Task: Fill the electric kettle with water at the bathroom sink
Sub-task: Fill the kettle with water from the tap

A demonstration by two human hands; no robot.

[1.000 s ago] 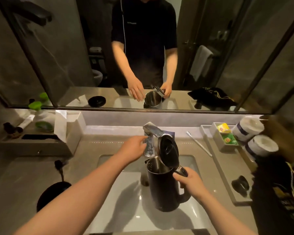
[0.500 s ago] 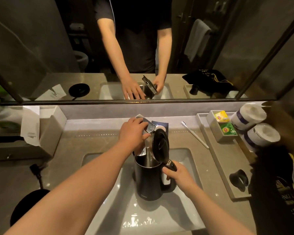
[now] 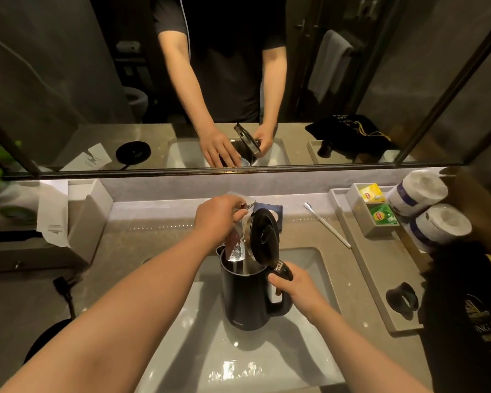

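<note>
A black electric kettle (image 3: 245, 299) stands upright in the white sink basin (image 3: 304, 265), its lid (image 3: 264, 235) flipped open. My right hand (image 3: 294, 290) grips the kettle's handle. My left hand (image 3: 219, 219) is closed on the chrome faucet handle (image 3: 245, 207) behind the kettle. The chrome spout (image 3: 236, 246) hangs over the kettle's mouth, and a thin stream of water seems to fall into it.
The kettle's black base (image 3: 44, 340) with its cord lies on the counter at left. A tissue box (image 3: 77, 214) stands at back left. At right: a toothbrush (image 3: 328, 224), a tray (image 3: 380, 282) with tea bags (image 3: 381, 215), toilet rolls (image 3: 437, 225), a black bag (image 3: 465, 316).
My left hand has moved from beside the faucet onto its handle. The kettle has come down into the basin under the spout. The view has shifted nearer and lower.
</note>
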